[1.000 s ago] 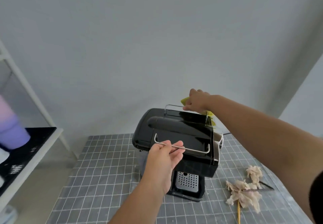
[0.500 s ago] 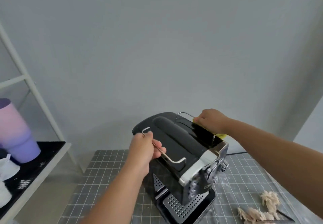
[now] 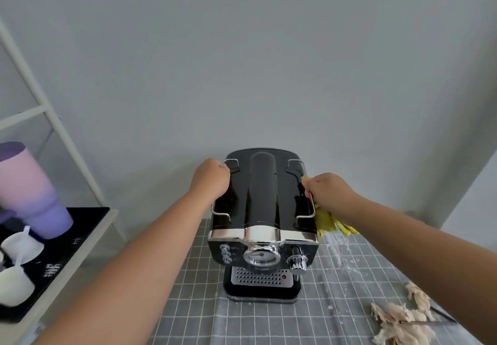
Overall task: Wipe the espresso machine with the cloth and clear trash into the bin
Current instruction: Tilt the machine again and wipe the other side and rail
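the espresso machine [image 3: 262,221] is stood on the gridded surface [image 3: 188,304], front facing the camera. the left hand [image 3: 211,180] is closed on its left top rail; the right hand [image 3: 326,192] pins the soft yellow cloth [image 3: 329,222] against the right rail. glossy, probably heavy: best held by both rails

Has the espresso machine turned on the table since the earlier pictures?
Yes. The espresso machine has swung around on the grid mat: its dial front, earlier angled off to the right, now squarely faces the camera, along the mat's lines.
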Tool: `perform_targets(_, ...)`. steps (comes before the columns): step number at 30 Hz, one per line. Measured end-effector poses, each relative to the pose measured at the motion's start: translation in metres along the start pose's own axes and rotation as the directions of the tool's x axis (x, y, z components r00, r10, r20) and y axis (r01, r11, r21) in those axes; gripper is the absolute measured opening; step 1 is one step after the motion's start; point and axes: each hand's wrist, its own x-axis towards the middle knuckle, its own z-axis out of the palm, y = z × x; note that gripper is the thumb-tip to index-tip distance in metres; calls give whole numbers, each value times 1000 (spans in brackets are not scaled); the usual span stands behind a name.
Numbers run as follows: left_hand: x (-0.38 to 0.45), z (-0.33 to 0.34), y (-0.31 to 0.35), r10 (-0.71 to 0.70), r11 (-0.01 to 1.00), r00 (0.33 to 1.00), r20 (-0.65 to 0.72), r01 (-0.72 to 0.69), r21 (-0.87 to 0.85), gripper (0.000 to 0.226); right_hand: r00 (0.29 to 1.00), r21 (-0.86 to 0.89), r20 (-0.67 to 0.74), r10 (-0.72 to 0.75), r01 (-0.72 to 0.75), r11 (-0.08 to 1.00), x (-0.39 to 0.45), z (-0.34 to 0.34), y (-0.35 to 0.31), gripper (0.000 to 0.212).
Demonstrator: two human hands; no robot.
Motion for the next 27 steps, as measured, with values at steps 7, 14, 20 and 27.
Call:
perform_targets(7,14,17,-13,-22,1000,999,23,22,-9,32,998,33,-44,53,-51,998,-2,12,6,42)
perform_targets(14,10,43,-23,-70,995,997,19,71,-69,18,991,11,-67,117,-116,993,-4,17,25,43)
perform_targets(20,2,53,-27,-63,981,998,-1,62,-182,16,988,4,-99,117,-117,993,0,15,27,44)
perform_targets(27,-5,60,-35,-78,979,997,7,78,-187,19,990,4,-100,103,-103,995,-2,20,37,42)
